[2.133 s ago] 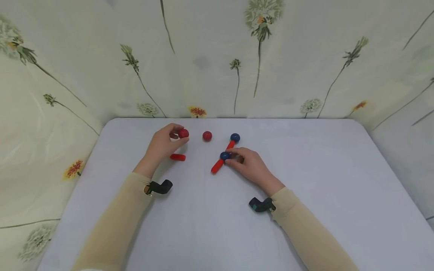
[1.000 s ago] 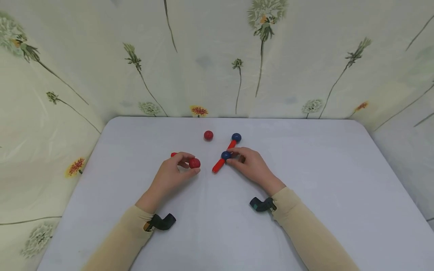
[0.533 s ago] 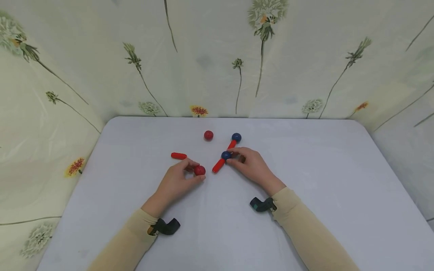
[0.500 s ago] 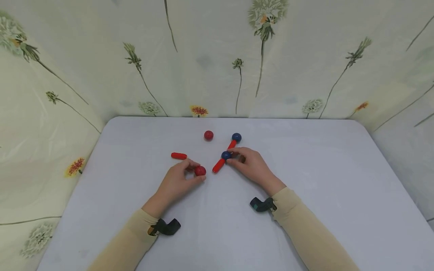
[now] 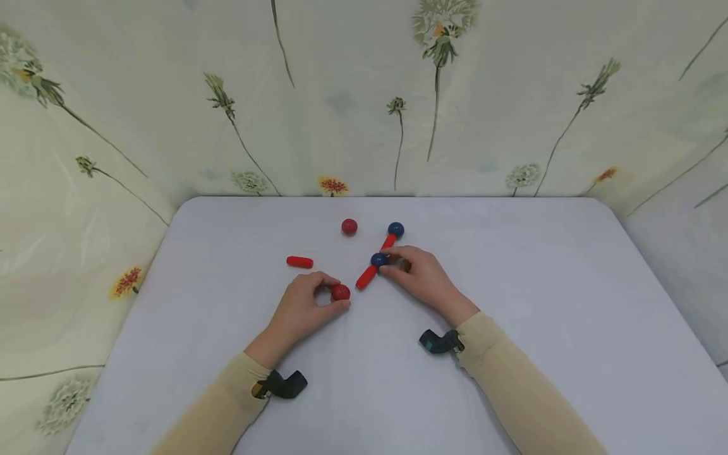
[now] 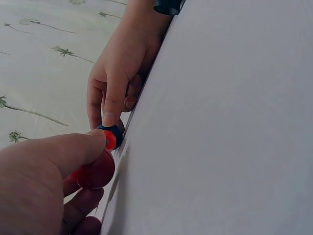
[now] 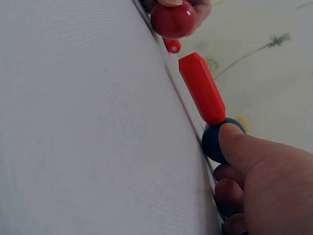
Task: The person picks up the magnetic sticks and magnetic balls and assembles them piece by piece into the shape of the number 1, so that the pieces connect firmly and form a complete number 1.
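Observation:
Between thumb and fingers, my left hand (image 5: 304, 308) pinches a red ball (image 5: 340, 292), just left of the near end of a joined piece. That piece has a blue ball (image 5: 378, 260) in its middle, a red stick (image 5: 366, 278) running toward me, and another red stick (image 5: 389, 241) leading to a second blue ball (image 5: 395, 229). My right hand (image 5: 422, 276) pinches the middle blue ball from the right. In the right wrist view the near red stick (image 7: 202, 89) points toward the red ball (image 7: 173, 19), with a gap between them.
A loose red stick (image 5: 299, 261) lies beyond my left hand. Another red ball (image 5: 349, 227) sits near the far edge of the white table (image 5: 512, 265). Behind the table hangs a cloth with a dandelion print (image 5: 438, 50). Dark cameras (image 5: 287, 384) are strapped to both wrists.
My left hand has brought the red ball from the far left toward me and rightward, near the stick's end, uncovering the loose red stick. My right hand has stayed on the blue ball.

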The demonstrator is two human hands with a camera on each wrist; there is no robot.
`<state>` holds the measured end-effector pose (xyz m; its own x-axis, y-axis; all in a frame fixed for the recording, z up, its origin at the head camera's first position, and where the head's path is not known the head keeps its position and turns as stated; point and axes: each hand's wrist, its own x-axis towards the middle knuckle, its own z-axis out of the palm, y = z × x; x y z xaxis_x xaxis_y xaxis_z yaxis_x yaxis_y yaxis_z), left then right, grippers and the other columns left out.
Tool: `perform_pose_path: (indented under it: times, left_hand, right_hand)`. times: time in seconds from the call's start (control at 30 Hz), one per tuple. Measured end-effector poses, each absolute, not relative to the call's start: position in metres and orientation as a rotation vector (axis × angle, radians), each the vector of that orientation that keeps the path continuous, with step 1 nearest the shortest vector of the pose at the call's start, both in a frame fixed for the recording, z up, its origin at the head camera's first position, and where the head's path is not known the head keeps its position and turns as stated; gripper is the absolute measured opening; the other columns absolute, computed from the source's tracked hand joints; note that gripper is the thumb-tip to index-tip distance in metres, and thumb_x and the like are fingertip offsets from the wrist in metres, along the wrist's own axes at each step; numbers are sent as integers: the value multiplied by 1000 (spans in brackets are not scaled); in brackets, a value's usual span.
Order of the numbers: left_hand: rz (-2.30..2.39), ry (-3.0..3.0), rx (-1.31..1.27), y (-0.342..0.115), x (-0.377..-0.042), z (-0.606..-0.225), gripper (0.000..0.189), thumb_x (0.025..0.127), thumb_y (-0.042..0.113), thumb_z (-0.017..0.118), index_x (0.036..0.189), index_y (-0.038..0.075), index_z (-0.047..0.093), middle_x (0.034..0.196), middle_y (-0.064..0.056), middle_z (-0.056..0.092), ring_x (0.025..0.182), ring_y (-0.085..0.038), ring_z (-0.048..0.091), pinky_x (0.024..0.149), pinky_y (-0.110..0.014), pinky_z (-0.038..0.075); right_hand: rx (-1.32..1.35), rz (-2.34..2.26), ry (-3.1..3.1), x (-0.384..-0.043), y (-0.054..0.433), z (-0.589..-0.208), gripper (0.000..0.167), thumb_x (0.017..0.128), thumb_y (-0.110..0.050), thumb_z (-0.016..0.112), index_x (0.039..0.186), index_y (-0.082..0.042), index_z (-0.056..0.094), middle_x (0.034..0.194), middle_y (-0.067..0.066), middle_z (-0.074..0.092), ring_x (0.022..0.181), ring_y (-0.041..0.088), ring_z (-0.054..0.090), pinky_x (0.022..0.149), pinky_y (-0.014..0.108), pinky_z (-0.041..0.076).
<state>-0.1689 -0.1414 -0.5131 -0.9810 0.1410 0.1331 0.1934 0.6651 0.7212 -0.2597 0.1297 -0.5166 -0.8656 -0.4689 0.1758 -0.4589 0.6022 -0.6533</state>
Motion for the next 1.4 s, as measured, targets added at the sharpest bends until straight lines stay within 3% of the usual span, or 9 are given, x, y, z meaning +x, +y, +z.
perform_pose_path:
  times: [0.5, 1.4]
  left_hand:
    - [-1142, -2829, -290, -139, -167, -507, 35, 80, 42, 82, 106, 23, 69, 97, 12, 64, 93, -11, 55, 80, -33, 47]
    - [-1077, -2770, -368, -128, -173, -514, 39, 79, 45, 82, 108, 23, 69, 97, 13, 66, 91, -7, 56, 80, -32, 46]
  right_hand:
    - [-823, -1147, 2800, -261, 129, -517, 39, 90, -40, 72, 125, -24, 67, 97, -9, 65, 74, 11, 55, 65, 31, 48]
    - [-822, -1141, 2797, -260, 128, -514, 39, 90, -39, 73, 124, -23, 67, 97, -8, 65, 74, 11, 56, 65, 31, 48]
